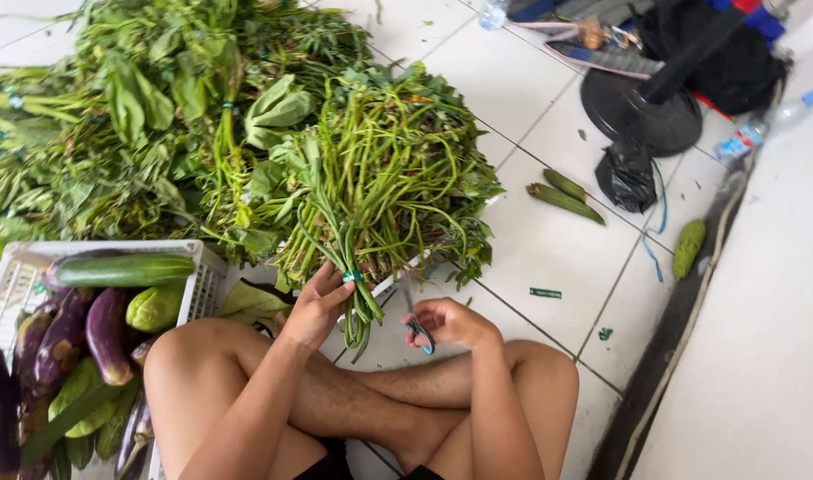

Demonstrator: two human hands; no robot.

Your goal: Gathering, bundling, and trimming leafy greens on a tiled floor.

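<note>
Bundle of green stems (353, 240) lies centre frame, long axis 12 to 6, cut ends toward me, green band (352, 276) near the base. My left hand (313, 307) grips it at the band; my right hand (451, 322) is closed on scissors (417, 327). White crate (202, 289) at 8: several eggplants, one cucumber. Two long green gourds (564, 196) at 2, black bag (627, 173) beside them, two plastic bottles at 1–2.

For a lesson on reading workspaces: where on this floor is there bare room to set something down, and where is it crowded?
Bare tile lies between the tied greens bundle and the two long gourds. More shows at the top, beside the fan base. Crowded: the leafy heap, the white basket of eggplants, and around the left hand and right hand.
</note>
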